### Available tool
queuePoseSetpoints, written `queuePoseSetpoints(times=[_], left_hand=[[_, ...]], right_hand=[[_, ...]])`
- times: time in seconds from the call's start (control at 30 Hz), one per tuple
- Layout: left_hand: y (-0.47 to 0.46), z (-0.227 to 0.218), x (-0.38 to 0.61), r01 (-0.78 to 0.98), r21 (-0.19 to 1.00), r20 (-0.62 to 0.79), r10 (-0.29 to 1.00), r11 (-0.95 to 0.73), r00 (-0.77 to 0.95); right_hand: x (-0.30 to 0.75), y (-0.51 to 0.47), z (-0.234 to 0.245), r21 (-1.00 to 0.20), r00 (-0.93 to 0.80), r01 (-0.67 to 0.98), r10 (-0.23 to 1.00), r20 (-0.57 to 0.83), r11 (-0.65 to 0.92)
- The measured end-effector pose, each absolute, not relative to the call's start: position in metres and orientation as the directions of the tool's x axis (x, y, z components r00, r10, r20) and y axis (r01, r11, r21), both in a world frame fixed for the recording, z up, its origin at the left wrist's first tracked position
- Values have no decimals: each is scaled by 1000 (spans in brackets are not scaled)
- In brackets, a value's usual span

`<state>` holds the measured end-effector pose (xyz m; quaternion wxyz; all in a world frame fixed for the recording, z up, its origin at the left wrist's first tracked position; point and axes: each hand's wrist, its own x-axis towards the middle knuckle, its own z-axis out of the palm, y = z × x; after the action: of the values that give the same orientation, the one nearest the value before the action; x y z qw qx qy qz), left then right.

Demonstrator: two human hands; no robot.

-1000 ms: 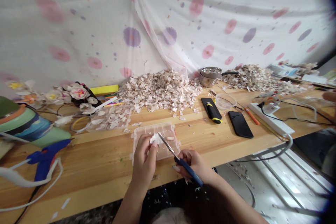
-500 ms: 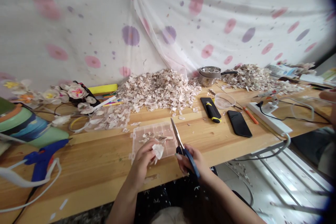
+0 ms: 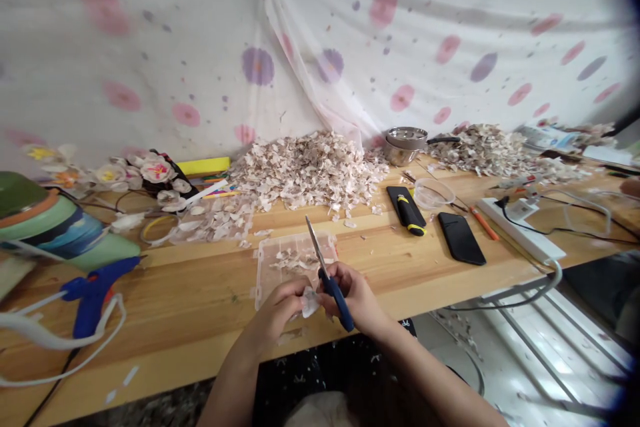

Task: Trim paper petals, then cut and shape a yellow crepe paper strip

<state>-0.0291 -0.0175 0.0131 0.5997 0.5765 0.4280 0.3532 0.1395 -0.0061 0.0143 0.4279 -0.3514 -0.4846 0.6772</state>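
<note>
My left hand (image 3: 281, 310) pinches a pale, thin petal-like piece (image 3: 310, 302) near the front of the table. Blue-handled scissors (image 3: 338, 300) are held in my right hand (image 3: 353, 295), their blades pointing up and away and looking closed. Fingers of my right hand come right up to the pale piece; whether they grip it too I cannot make out. Just beyond both hands lies a clear compartment box (image 3: 265, 267) with whitish scraps (image 3: 290, 259) on it.
A large heap of pale flakes (image 3: 310, 170) spreads behind the box. Left are a blue glue gun (image 3: 95, 293) and petal flowers (image 3: 155, 170). To the right lie a yellow-black cutter (image 3: 410, 215), a phone (image 3: 460, 238) and a power strip (image 3: 520, 230). Another person's hand (image 3: 631, 187) shows at the right edge.
My right hand has moved left with the scissors, closing the gap to the pale piece. My left hand has shifted slightly right. The view has turned a little left.
</note>
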Motion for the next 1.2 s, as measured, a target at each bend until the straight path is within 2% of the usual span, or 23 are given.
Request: queuePoseSetpoints(times=[0.1, 0.27, 0.4, 0.5, 0.6, 0.67, 0.77, 0.97, 1.2], left_hand=[[-17, 8, -30, 64, 994, -108, 950, 94, 293], [-16, 13, -21, 72, 995, -80, 981, 69, 176], [-18, 20, -14, 84, 996, -4, 998, -2, 69], [-20, 25, -15, 104, 992, 79, 996, -76, -31], [-21, 32, -20, 171, 956, 263, 956, -240, -131], [-21, 38, -23, 228, 910, 386, 908, -346, -165], [-22, 44, -25, 270, 862, 485, 853, -429, -193], [-23, 41, -23, 265, 851, 507, 842, -454, -185], [-25, 36, -23, 271, 847, 493, 866, -457, -79]], right_hand=[[135, -7, 11, -970, -298, -231, 955, 0, -72], [129, -8, 4, -982, -5, -93, 986, 168, 166], [126, -11, 4, -978, 63, -107, 982, 175, 181], [127, -13, 2, -964, -40, -256, 996, 82, 69], [132, -20, -3, -920, -248, -380, 969, 4, -93], [137, -27, -5, -908, -388, -382, 922, -8, -169], [144, -40, -3, -904, -561, -362, 828, 15, -229], [146, -52, 2, -885, -708, -338, 706, 15, -320], [141, -49, 2, -894, -689, -320, 725, -7, -313]])
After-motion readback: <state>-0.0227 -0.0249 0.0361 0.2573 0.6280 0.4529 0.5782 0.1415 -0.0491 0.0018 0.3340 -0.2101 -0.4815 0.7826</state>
